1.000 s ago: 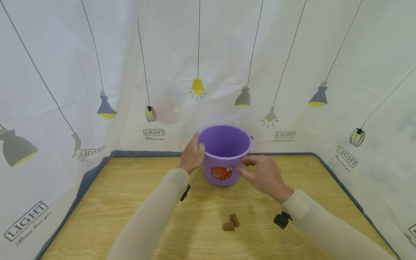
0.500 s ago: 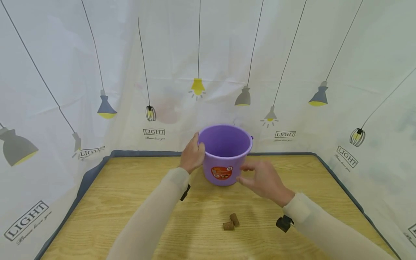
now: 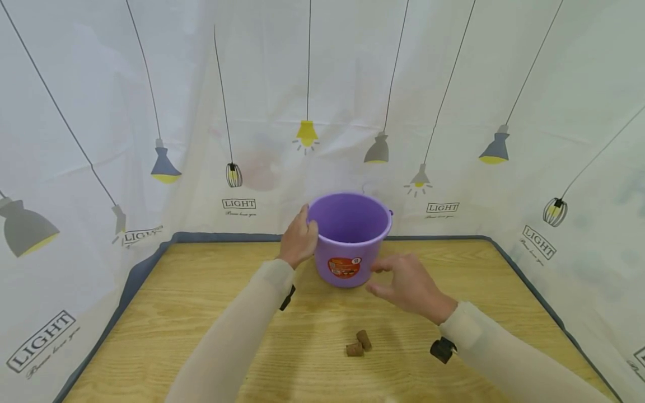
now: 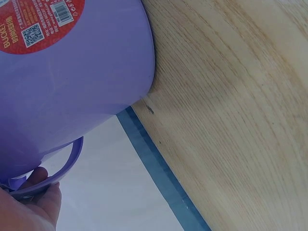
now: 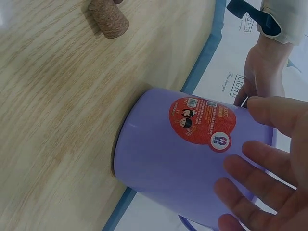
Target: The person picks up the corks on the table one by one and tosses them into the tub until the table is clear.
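A purple bucket (image 3: 349, 251) with a red round label (image 3: 345, 267) stands upright at the back of the table, its mouth facing up. My left hand (image 3: 298, 239) holds its left side at the rim. In the left wrist view the fingers (image 4: 48, 202) curl round the purple handle (image 4: 73, 156) there. Beside the bucket's right wall is my right hand (image 3: 413, 284), thumb and fingers spread, holding nothing. The right wrist view has those fingers (image 5: 260, 166) over the bucket's side. Two brown corks (image 3: 355, 350) lie close together in front of the bucket.
The wood-grain table (image 3: 201, 324) has a dark blue border (image 3: 242, 238) along its far edge. A white cloth (image 3: 342, 84) printed with hanging lamps surrounds it at the back and sides. A black strap device (image 3: 443, 350) sits on the right wrist.
My right hand has slid down along the bucket's right side and its fingers have come away from near the rim. The left hand, bucket and corks stay in place.
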